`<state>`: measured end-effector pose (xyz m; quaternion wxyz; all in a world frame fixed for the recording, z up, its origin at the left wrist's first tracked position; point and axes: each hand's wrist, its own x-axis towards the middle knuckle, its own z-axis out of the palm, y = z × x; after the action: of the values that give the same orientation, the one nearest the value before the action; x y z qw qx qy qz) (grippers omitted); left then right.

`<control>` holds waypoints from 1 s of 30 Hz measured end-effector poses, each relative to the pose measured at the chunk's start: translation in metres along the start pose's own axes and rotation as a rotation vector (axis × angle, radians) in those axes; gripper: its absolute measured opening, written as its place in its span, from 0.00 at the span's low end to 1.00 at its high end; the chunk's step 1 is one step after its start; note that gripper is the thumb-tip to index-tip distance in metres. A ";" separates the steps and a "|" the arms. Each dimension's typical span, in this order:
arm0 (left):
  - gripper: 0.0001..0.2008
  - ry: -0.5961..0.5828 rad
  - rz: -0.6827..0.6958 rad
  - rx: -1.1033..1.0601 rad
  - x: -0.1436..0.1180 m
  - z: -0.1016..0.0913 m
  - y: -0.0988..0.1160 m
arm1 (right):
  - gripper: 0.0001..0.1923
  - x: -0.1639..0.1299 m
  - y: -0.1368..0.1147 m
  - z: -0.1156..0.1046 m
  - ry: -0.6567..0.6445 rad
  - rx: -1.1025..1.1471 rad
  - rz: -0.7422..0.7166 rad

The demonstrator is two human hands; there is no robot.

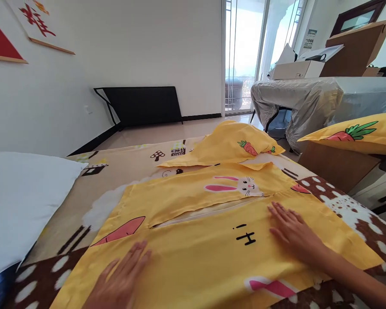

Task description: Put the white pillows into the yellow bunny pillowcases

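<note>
Both hands lie flat, fingers spread, gripping nothing, on a yellow pillowcase (pixel 209 253) spread over the bed (pixel 350 206). Left hand (pixel 122 279) presses the near left part; right hand (pixel 292 234) rests just right of the printed letters, near the open flap with the rabbit print. A second yellow pillowcase (pixel 228 146) lies beyond, and a white pillow (pixel 22 201) sits to the left.

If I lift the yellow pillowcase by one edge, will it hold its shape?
Probably not. The yellow pillowcase lies thin and flat with a folded flap, so it likely droops. It looks light; both the left hand and right hand press it flat.
</note>
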<state>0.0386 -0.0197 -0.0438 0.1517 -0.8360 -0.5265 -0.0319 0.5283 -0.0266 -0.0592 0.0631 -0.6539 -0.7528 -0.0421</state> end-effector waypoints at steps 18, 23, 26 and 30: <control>0.27 -0.159 0.587 -0.471 0.125 -0.004 0.196 | 0.19 -0.006 -0.161 -0.021 -0.185 0.956 -0.661; 0.27 -0.164 0.674 -0.619 0.112 0.002 0.233 | 0.25 0.030 -0.157 -0.063 -0.273 0.926 -0.599; 0.27 -0.170 0.677 -0.638 0.107 -0.008 0.232 | 0.35 0.069 -0.155 -0.042 -0.333 0.695 -0.709; 0.29 -0.065 0.800 -0.672 0.112 -0.013 0.224 | 0.31 0.121 -0.149 -0.012 -0.222 0.524 -0.746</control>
<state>0.2894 -0.0154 -0.0565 -0.1411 -0.9748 -0.1311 -0.1125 0.3646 0.0694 -0.0267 0.1255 -0.3012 -0.9239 0.1999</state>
